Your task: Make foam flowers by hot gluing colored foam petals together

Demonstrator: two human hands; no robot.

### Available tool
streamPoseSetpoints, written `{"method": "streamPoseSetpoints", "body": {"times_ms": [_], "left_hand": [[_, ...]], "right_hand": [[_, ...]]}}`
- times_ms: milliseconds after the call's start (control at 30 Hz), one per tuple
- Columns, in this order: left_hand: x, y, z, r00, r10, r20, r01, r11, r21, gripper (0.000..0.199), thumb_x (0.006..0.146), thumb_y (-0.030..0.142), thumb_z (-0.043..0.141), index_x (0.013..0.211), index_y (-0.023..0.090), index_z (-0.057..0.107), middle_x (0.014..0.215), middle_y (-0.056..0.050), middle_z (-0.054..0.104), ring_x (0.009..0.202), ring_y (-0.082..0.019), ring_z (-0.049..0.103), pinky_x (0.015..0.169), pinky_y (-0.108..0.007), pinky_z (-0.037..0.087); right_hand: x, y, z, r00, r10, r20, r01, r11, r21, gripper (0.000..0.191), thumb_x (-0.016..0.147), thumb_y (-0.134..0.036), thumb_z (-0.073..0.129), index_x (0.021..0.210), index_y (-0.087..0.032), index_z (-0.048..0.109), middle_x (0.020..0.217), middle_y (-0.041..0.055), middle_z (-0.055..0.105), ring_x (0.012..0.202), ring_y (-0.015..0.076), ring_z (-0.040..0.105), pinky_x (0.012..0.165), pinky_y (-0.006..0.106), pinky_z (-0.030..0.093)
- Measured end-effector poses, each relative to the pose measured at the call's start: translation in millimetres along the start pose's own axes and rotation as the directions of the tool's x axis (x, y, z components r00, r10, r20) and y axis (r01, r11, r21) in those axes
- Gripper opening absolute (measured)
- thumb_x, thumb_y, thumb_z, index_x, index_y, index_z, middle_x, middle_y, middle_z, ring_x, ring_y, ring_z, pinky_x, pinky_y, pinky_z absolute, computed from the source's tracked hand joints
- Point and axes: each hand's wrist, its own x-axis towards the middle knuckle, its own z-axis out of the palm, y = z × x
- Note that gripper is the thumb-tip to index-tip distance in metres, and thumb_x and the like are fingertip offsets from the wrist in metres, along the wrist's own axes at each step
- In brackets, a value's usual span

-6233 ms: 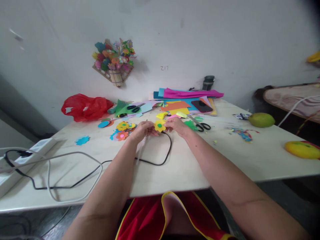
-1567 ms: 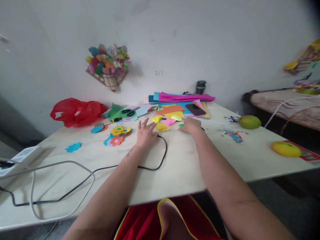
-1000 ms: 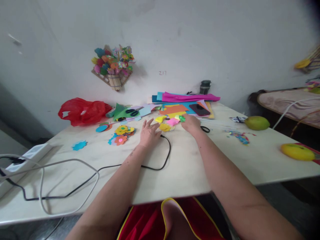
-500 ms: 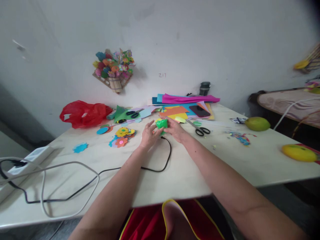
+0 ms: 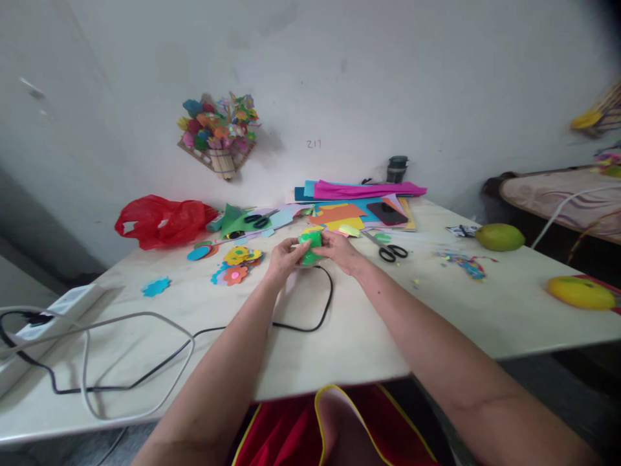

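Note:
Between my two hands is a small, shiny, bright green object; its exact kind does not show. My left hand is closed on its left side, thumb pressed across the front. From the right, the fingers of my right hand are closed on its edge. A black cable runs over the table and ends just below the green object; whether it joins it I cannot tell. Black-handled scissors lie to the right of my right hand. Stacked foam or paper flowers lie left of my left hand.
Coloured sheets and a phone lie at the back. A red plastic bag and a second pair of scissors are back left. Looped white cable and a power strip occupy the left. Mangoes sit right.
My left fingers, spread before, have closed onto the green object. The object now sits more upright and slightly further left, with more of it showing.

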Motion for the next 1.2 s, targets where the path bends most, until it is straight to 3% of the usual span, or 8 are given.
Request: {"method": "streamPoseSetpoints", "body": {"times_ms": [200,367,533,767,1200], "left_hand": [[-1,1,-2.4,0.997,-0.054,0.046,0.058,0.992,-0.11,0.039,0.056,0.043,0.072,0.078,0.014,0.058,0.046,0.004,0.05,0.036,-0.006,0.045,0.037,-0.017,0.034],[4,-2,-6.4,0.994,-0.111,-0.024,0.097,0.939,-0.33,0.033,0.058,0.038,0.072,0.072,0.016,0.052,0.049,0.004,0.054,0.038,-0.009,0.05,0.038,-0.019,0.041],[8,-3,-9.9,0.988,-0.15,-0.045,0.115,0.889,-0.443,0.025,0.061,0.03,0.07,0.073,0.015,0.054,0.054,0.002,0.058,0.043,-0.01,0.054,0.042,-0.022,0.047],[9,-7,-10.7,0.993,-0.118,-0.005,0.101,0.868,-0.487,0.035,0.065,0.025,0.068,0.097,0.017,0.058,0.067,0.001,0.063,0.049,-0.01,0.057,0.044,-0.02,0.049],[6,-6,-8.2,0.988,-0.155,0.005,0.137,0.855,-0.501,0.034,0.064,0.024,0.069,0.094,0.017,0.056,0.066,0.001,0.063,0.048,-0.011,0.059,0.044,-0.023,0.052]], "right_hand": [[-4,-6,-1,0.985,0.035,0.168,-0.041,0.998,0.037,0.03,0.065,-0.028,0.067,0.093,-0.017,0.063,0.088,0.0025,0.064,0.082,0.0145,0.059,0.074,0.028,0.048],[-4,-7,-1,0.993,0.08,0.087,-0.09,0.989,0.119,0.04,0.065,-0.028,0.067,0.103,-0.019,0.06,0.094,0.0036,0.062,0.081,0.0154,0.058,0.061,0.026,0.05],[-5,-8,-2,0.989,0.069,0.13,-0.091,0.981,0.169,0.041,0.064,-0.021,0.065,0.105,-0.019,0.06,0.09,0.0032,0.063,0.08,0.0158,0.059,0.067,0.029,0.051],[-5,-7,-1,0.988,0.057,0.145,-0.077,0.988,0.131,0.044,0.061,-0.018,0.067,0.104,-0.021,0.06,0.088,0.0019,0.063,0.081,0.0168,0.06,0.067,0.03,0.05],[-3,-2,1,0.994,0.018,0.107,-0.027,0.996,0.09,0.046,0.058,-0.019,0.069,0.103,-0.022,0.061,0.088,0.0018,0.062,0.074,0.015,0.058,0.059,0.027,0.05]]}}
